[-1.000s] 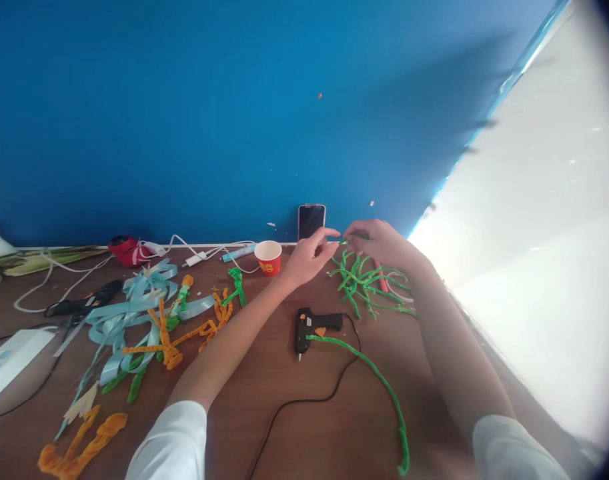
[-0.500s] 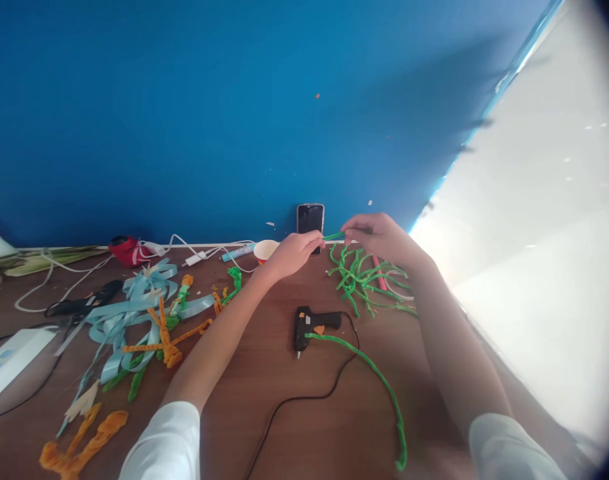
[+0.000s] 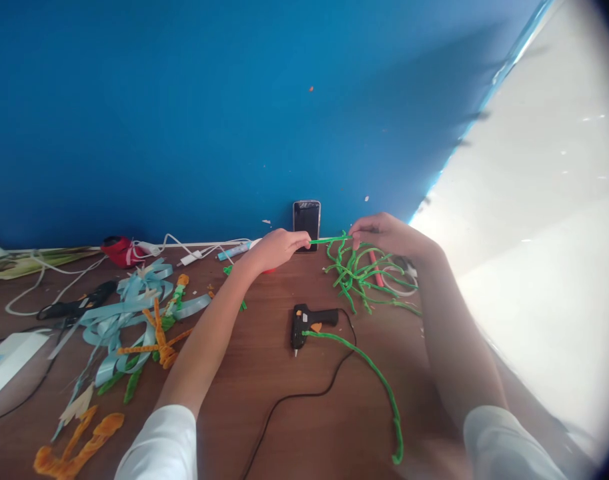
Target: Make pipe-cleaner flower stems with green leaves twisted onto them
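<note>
A short green pipe cleaner point(image 3: 330, 239) is pinched at one end by the fingertips of the left hand point(image 3: 278, 251) and at the other by those of the right hand point(image 3: 390, 236). Both grips are closed on it, and it is held level between the hands, above the table point(image 3: 244, 413). Behind it, a phone point(image 3: 307, 225) is propped upright against a blue wall point(image 3: 184, 120). A tangled pile of green pipe cleaners point(image 3: 357, 277) is lying just below the right hand. A red cup point(image 3: 269, 271) is mostly hidden behind the left hand. Nearer the person, a glue gun point(image 3: 304, 327) is laid on its side, with a long green pipe cleaner point(image 3: 369, 370) stretched from it across the table and a black cord point(image 3: 294, 400) trailing away. Light blue ribbons point(image 3: 124, 313) and orange pipe cleaners point(image 3: 159, 347) are heaped well to the left.
</note>
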### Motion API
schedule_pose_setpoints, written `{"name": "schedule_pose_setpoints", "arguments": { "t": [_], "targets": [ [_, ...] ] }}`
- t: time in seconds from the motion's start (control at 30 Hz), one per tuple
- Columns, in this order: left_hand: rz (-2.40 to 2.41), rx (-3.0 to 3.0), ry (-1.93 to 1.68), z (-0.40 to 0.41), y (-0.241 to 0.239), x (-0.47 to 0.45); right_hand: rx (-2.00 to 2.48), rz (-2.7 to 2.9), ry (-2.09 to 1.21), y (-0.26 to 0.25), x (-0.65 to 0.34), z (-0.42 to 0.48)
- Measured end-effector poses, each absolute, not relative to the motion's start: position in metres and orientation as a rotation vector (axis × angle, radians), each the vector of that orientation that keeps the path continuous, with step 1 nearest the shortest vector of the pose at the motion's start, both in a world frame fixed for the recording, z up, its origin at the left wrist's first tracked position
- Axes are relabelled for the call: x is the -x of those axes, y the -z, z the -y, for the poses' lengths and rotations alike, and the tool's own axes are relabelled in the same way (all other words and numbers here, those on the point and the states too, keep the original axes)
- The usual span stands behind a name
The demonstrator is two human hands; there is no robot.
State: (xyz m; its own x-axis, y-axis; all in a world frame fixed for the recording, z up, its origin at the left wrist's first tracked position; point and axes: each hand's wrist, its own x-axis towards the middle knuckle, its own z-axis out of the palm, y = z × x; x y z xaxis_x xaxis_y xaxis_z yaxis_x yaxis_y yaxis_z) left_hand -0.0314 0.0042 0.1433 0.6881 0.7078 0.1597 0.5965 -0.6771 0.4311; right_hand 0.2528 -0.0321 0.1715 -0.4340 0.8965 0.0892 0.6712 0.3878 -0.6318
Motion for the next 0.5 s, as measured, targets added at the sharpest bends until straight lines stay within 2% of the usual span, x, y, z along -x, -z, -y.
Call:
{"name": "schedule_pose_setpoints", "arguments": {
  "t": [0.5],
  "targets": [
    [-1.099, -2.576, -0.375, -0.0096, -0.1417, 0.0327, 1.442, 2.113, -0.74, -0.1675, -0.2536, 0.0292]
  ]
}}
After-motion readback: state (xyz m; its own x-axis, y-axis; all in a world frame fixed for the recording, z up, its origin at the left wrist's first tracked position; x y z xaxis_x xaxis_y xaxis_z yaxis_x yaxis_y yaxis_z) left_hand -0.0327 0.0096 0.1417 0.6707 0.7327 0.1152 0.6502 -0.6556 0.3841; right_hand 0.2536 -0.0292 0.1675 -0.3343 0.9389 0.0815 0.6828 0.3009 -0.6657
